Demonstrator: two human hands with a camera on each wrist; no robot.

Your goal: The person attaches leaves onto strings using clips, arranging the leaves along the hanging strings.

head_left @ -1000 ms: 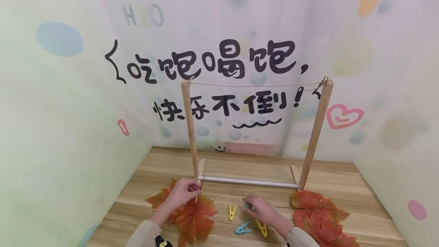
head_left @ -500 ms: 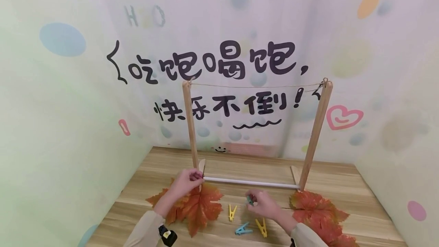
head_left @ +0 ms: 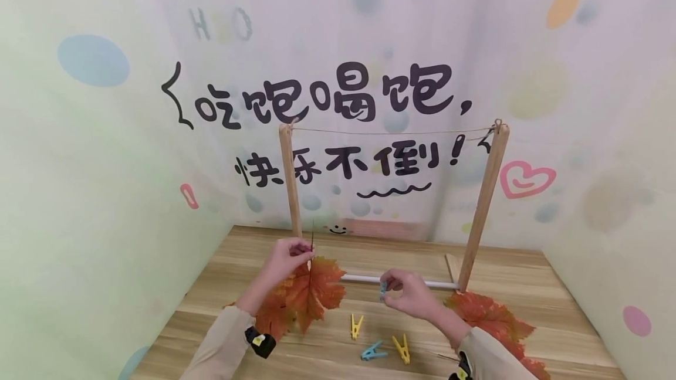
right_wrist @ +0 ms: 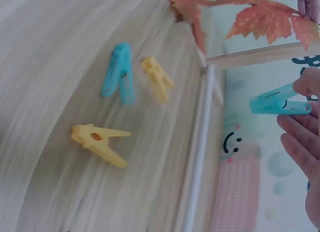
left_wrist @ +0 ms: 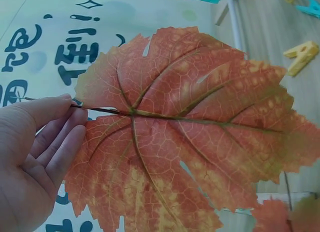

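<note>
The patterned backdrop (head_left: 296,34) is filling my view, its dark lettering showing behind the work. In front of it, the wood-grained table (head_left: 327,365) is supporting a wooden frame (head_left: 483,210), whose two uprights are standing with a string (head_left: 391,132) running between their tops and a white rod (head_left: 364,278) lying along the bottom.

On the right, red-orange leaves (head_left: 486,312) are lying at the foot of the frame. On my left, another leaf (head_left: 271,315) is lying partly hidden beneath my arm and the lifted leaf (head_left: 315,289). That lifted leaf is hanging blade down in front of the frame's left foot, covering the rod's left end. Over the last second I have been raising it and carrying it forward; it is now showing more of its face.

My left hand (head_left: 287,257) is pinching its stem (left_wrist: 102,109) between thumb and finger. My right hand (head_left: 412,295), also having been rising, is pinching a blue peg (right_wrist: 270,103) by its legs; whether its mouth is parting, I cannot tell. I am judging that leaf and peg are both now being held ready, near each other but apart.

A loose blue peg (right_wrist: 119,64), one yellow peg (right_wrist: 102,149) and another yellow peg (right_wrist: 156,82) are lying nearby on the table.
</note>
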